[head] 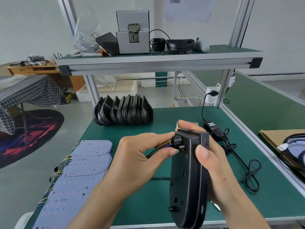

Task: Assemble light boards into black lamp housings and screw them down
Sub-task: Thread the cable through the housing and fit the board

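I hold a black lamp housing [186, 179] on edge above the green bench, its back side turned to the left. My right hand [212, 164] grips it from the right, thumb on the near face and fingers over its top. My left hand [140, 161] pinches a round black plug [177, 139] with yellow and blue wires [162, 145] at the housing's upper left. A fanned row of pale light boards [79, 171] with coloured wire tails lies at the left. A stack of empty black housings [123, 111] stands at the back of the bench.
A black power adapter [212, 128] and its looped cable [247, 172] lie at the right. A small cardboard box [179, 125] peeks out behind my fingers. A grey screw feeder [132, 33] stands on the upper shelf [158, 61]. Cardboard and a black part [290, 146] lie beyond the right rail.
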`<action>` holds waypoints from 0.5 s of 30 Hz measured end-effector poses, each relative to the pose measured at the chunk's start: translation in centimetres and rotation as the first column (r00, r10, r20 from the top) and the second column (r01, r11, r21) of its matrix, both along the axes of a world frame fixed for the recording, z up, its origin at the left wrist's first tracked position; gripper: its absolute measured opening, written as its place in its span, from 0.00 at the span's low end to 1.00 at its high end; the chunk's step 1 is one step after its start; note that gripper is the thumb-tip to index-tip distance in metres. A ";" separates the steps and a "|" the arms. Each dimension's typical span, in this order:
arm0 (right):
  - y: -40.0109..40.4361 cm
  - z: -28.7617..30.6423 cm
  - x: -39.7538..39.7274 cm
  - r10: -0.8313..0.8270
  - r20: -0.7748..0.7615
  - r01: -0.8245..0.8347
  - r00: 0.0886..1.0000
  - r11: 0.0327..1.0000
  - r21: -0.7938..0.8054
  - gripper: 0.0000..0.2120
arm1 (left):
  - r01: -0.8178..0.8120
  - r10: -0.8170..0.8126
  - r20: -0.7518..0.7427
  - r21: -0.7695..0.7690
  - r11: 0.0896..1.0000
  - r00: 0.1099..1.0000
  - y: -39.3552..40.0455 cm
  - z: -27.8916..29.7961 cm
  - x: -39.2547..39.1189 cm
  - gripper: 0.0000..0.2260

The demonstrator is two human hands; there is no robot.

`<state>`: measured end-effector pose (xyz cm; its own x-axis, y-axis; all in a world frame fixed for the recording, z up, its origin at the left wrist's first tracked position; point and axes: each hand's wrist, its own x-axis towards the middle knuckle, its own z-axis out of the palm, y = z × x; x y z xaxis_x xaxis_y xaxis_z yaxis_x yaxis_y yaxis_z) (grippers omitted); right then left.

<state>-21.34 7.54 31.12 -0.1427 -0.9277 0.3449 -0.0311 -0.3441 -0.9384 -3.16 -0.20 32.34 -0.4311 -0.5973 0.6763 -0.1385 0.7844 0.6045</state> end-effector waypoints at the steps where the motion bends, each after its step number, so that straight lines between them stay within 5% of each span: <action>1: 0.0 -0.1 -0.1 0.010 -0.014 -0.010 1.000 1.000 0.006 0.33 | -0.002 0.002 -0.004 0.016 1.000 1.000 0.0 0.0 0.0 0.16; 15: -0.3 -1.2 -0.1 0.035 -0.025 -0.035 0.999 0.999 0.018 0.31 | 0.009 -0.008 0.043 -0.019 1.000 0.999 -0.1 -0.6 -0.1 0.14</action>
